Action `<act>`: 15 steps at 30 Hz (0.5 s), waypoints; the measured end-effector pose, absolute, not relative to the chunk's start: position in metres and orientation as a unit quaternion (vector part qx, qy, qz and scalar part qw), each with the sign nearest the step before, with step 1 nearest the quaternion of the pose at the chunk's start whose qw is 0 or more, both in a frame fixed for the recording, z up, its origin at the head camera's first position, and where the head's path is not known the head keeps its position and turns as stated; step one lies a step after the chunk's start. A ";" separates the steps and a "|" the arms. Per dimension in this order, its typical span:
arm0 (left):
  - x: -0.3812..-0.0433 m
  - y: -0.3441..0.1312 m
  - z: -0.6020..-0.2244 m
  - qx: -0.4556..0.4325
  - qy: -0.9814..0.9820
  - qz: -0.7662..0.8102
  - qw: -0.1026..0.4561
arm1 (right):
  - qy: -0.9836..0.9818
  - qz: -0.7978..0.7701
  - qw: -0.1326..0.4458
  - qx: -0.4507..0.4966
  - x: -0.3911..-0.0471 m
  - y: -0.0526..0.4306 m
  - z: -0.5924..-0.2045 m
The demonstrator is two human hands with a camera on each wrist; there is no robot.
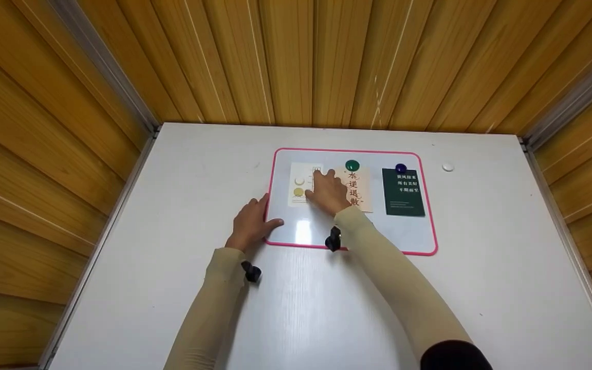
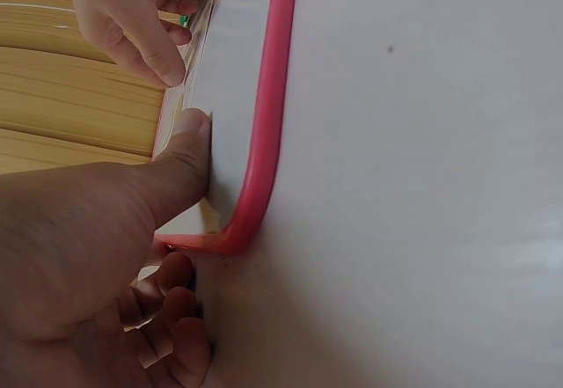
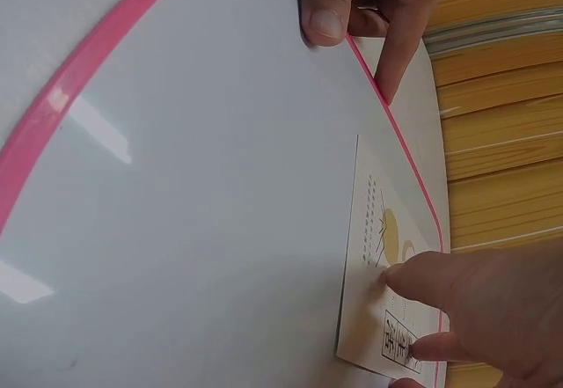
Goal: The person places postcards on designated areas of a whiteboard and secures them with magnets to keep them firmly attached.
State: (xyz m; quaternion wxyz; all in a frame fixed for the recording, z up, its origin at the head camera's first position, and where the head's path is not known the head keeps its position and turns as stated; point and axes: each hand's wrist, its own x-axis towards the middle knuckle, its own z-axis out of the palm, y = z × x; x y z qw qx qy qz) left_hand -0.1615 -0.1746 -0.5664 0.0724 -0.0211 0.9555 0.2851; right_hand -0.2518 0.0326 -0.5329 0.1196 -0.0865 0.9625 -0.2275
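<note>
A whiteboard (image 1: 357, 231) with a pink frame lies on the table. My left hand (image 1: 251, 222) grips its left edge, thumb on the white surface and fingers along the outer side of the frame. Over the board's left part, my right hand (image 1: 329, 192) touches a white card (image 1: 298, 185) with its spread fingertips. This card bears gold moon drawings and boxed characters, and my hand hides part of it. Beside it a pale pink card (image 1: 362, 192) sits under a green round magnet (image 1: 352, 165). Further right, a dark green card (image 1: 404, 192) has a dark blue magnet (image 1: 401, 168) at its top.
A white round magnet (image 1: 447, 167) lies on the white table (image 1: 501, 246), right of the board. Wood-look panel walls (image 1: 337, 61) stand behind the table and at both sides. Each wrist carries a small black camera mount.
</note>
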 end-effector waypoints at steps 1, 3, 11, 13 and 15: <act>-0.162 -0.175 -0.566 -0.020 0.955 0.286 0.071 | 0.962 -0.232 0.120 -0.086 -0.252 0.033 -0.532; -0.162 -0.175 -0.566 -0.018 0.956 0.286 0.070 | 0.961 -0.235 0.119 -0.085 -0.252 0.033 -0.530; -0.162 -0.173 -0.565 -0.029 0.953 0.290 0.077 | 0.962 -0.234 0.104 -0.096 -0.254 0.036 -0.527; -0.162 -0.173 -0.565 -0.031 0.952 0.293 0.079 | 0.961 -0.236 0.103 -0.097 -0.255 0.037 -0.527; -0.162 -0.172 -0.565 -0.031 0.952 0.295 0.077 | 0.961 -0.238 0.100 -0.100 -0.256 0.039 -0.526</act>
